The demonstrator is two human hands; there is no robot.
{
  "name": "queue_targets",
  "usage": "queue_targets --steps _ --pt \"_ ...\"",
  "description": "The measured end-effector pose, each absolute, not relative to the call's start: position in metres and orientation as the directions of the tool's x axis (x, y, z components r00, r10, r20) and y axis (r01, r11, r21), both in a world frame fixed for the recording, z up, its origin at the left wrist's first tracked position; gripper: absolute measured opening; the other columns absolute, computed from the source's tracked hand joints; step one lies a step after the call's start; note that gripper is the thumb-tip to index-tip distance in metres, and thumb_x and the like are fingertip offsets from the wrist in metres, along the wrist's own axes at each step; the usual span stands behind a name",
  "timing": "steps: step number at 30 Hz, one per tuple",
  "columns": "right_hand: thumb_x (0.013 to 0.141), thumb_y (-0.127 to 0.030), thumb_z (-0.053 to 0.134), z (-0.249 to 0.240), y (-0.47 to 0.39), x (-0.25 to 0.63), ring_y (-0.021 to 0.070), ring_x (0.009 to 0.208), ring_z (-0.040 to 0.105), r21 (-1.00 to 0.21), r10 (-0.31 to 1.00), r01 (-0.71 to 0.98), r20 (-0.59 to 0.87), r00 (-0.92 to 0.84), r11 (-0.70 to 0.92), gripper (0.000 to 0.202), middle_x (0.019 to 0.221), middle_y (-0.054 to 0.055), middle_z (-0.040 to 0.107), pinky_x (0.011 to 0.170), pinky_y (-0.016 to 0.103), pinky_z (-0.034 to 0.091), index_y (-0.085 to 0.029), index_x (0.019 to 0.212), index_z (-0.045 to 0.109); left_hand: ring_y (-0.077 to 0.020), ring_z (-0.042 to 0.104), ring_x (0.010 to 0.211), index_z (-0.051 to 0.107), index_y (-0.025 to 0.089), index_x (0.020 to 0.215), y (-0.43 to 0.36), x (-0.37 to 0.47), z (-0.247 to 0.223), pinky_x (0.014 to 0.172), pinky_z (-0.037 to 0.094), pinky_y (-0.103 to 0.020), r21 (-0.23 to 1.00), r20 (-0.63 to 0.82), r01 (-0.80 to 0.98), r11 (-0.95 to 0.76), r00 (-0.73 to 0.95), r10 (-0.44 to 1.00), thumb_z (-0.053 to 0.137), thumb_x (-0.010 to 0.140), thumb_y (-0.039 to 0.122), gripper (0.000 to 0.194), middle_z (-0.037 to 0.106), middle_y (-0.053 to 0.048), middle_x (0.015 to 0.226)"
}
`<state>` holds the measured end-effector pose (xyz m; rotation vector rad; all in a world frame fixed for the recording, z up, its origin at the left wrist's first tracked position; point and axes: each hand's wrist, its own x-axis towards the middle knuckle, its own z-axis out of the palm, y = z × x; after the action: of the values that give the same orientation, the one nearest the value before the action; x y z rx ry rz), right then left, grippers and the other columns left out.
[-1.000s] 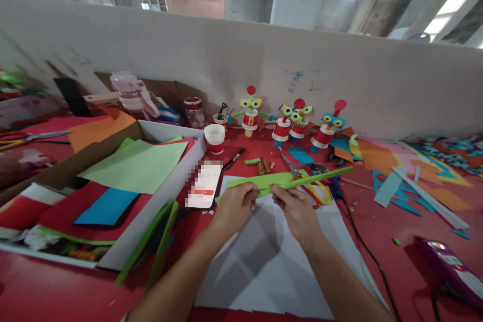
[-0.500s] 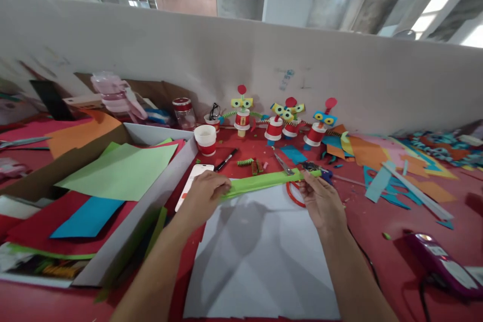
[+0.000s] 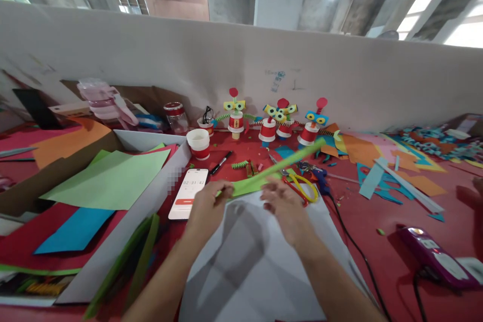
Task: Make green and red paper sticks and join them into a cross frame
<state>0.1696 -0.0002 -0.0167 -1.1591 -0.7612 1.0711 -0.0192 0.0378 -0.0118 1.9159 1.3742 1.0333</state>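
Note:
My left hand [image 3: 211,206] is closed on the left end of a light green paper strip [image 3: 281,165]. The strip slants up to the right, and its far end is in the air. A second green layer shows beneath it near my left fingers; whether it is one folded strip or two pieces I cannot tell. My right hand [image 3: 289,211] is just below the strip's middle, its fingers bent and apart with nothing seen between them. Under both hands lies a large white sheet [image 3: 252,271]. Yellow-handled scissors [image 3: 310,188] and a red-handled pair [image 3: 298,190] are beyond my right hand.
At left stands a box [image 3: 151,181] of coloured paper, near a phone [image 3: 188,193] and a white-and-red cup [image 3: 198,144]. Several cup figures [image 3: 236,121] line the back. A glue gun [image 3: 320,180] trails a cord at right; a purple device [image 3: 437,256] and paper scraps lie farther right.
My right hand has let go of the strip's right end and moved left and down. That end has swung upward. The yellow scissor handle is now uncovered, and the view has shifted slightly.

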Motion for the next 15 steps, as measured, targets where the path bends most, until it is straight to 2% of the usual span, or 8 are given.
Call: queue_targets --steps 2,4,7,10,15 --pt "0.062 -0.031 0.078 -0.022 -0.005 0.15 0.0124 0.059 0.056 -0.983 0.98 -0.178 -0.08 0.179 -0.048 0.014 0.062 -0.001 0.067 0.056 0.025 0.044 -0.02 0.064 0.071 -0.0175 0.061 0.076 0.063 0.021 0.076 0.031 -0.009 -0.015 0.069 0.045 -0.027 0.77 0.292 0.498 -0.398 0.28 0.915 0.047 0.084 0.024 0.018 0.069 -0.002 0.078" --pt "0.065 -0.035 0.076 -0.024 -0.007 0.143 0.0123 0.057 0.054 -0.987 0.979 -0.146 -0.088 0.182 -0.061 0.017 0.057 0.0 0.065 0.056 0.025 0.042 -0.019 0.06 0.071 -0.0182 0.062 0.078 0.064 0.021 0.076 0.028 -0.005 -0.016 0.072 0.045 -0.029 0.741 0.314 0.495 -0.453 0.341 0.886 0.047 0.084 0.021 0.019 0.07 -0.003 0.079" --pt "0.062 -0.036 0.078 -0.021 -0.003 0.154 0.0104 0.053 0.05 -0.971 0.939 -0.237 -0.107 0.327 -0.028 0.022 0.054 -0.001 0.062 0.053 0.024 0.039 -0.019 0.055 0.068 -0.0185 0.061 0.077 0.064 0.021 0.075 0.03 -0.008 -0.015 0.073 0.045 -0.031 0.71 0.326 0.515 -0.481 0.365 0.872 0.046 0.083 0.017 0.02 0.07 -0.003 0.078" --pt "0.056 -0.036 0.08 -0.015 0.005 0.176 0.0087 0.05 0.048 -0.944 0.872 -0.322 -0.094 0.481 0.076 0.025 0.054 -0.002 0.059 0.049 0.023 0.038 -0.018 0.055 0.063 -0.0184 0.061 0.075 0.063 0.021 0.073 0.035 -0.015 -0.012 0.072 0.045 -0.03 0.696 0.328 0.527 -0.488 0.371 0.869 0.046 0.083 0.015 0.02 0.069 -0.002 0.074" --pt "0.06 -0.042 0.074 -0.004 0.014 0.225 0.01 0.05 0.048 -0.964 0.67 -0.055 0.138 0.73 0.259 0.029 0.055 -0.004 0.053 0.044 0.025 0.039 -0.022 0.058 0.055 -0.019 0.061 0.077 0.063 0.021 0.071 0.038 -0.019 -0.01 0.074 0.046 -0.031 0.66 0.305 0.577 -0.481 0.38 0.873 0.048 0.082 0.01 0.021 0.068 -0.002 0.071"
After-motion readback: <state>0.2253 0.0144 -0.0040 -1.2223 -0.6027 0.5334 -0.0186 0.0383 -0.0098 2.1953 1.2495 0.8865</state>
